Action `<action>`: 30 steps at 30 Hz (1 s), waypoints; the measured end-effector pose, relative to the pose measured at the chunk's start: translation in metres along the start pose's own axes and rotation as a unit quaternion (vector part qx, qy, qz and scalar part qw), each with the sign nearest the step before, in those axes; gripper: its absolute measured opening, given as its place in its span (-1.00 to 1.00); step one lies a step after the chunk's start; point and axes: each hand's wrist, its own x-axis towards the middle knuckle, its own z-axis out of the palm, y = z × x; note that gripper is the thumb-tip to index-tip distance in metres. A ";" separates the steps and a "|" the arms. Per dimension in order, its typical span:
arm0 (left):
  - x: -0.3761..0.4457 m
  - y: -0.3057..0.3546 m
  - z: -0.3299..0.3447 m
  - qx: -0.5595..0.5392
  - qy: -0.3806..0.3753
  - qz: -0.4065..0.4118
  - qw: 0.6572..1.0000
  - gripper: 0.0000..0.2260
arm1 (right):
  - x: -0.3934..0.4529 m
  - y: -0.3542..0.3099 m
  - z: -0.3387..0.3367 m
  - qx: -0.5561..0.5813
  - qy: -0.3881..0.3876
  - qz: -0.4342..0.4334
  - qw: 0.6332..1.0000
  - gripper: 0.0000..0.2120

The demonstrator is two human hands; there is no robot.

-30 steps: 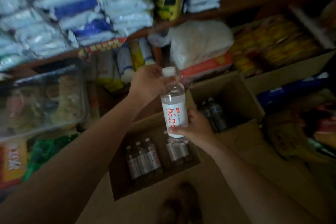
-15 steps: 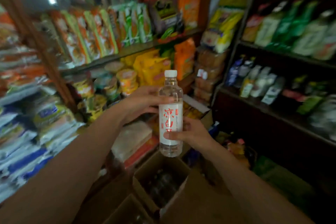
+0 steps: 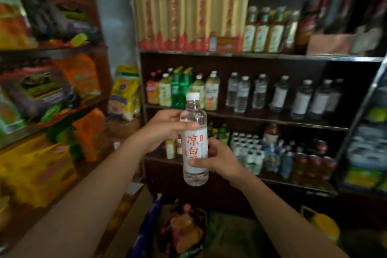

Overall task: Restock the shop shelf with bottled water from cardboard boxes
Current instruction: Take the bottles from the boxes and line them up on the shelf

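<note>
A clear water bottle (image 3: 195, 144) with a white cap and a white label in red characters stands upright in mid-air at the centre of the view. My left hand (image 3: 165, 126) grips its upper body from the left. My right hand (image 3: 219, 158) holds its lower label from the right, thumb across the front. Behind it stands the dark shop shelf (image 3: 272, 120). A row of similar water bottles (image 3: 280, 95) lines the middle shelf board at the right. The cardboard boxes are out of view.
Juice and green soda bottles (image 3: 182, 90) fill the left of the middle board. Small bottle packs and cans (image 3: 276, 157) sit one board lower. Tall red-gold boxes (image 3: 188, 16) stand on top. Snack racks (image 3: 48, 81) crowd the left; bags (image 3: 184, 230) lie on the floor.
The view has swung from the open boxes on the floor, past the snack racks, to the drinks shelf. Both hands have kept their hold on the bottle and carried it along.
</note>
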 end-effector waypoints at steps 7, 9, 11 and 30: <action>0.128 0.036 0.102 -0.032 -0.082 0.031 0.996 -0.70 | 0.034 0.003 -0.147 -0.011 0.108 -0.006 0.994 -0.48; 0.159 0.039 0.128 -0.043 -0.106 0.036 0.993 -0.64 | 0.039 0.007 -0.182 -0.019 0.128 -0.004 0.992 -0.48; 0.186 0.042 0.150 -0.053 -0.128 0.041 0.990 -0.62 | 0.045 0.013 -0.210 -0.026 0.152 -0.003 0.988 -0.48; 0.411 0.041 0.345 -0.043 -0.346 0.097 0.932 -0.34 | 0.101 0.084 -0.410 -0.057 0.405 0.068 0.910 -0.32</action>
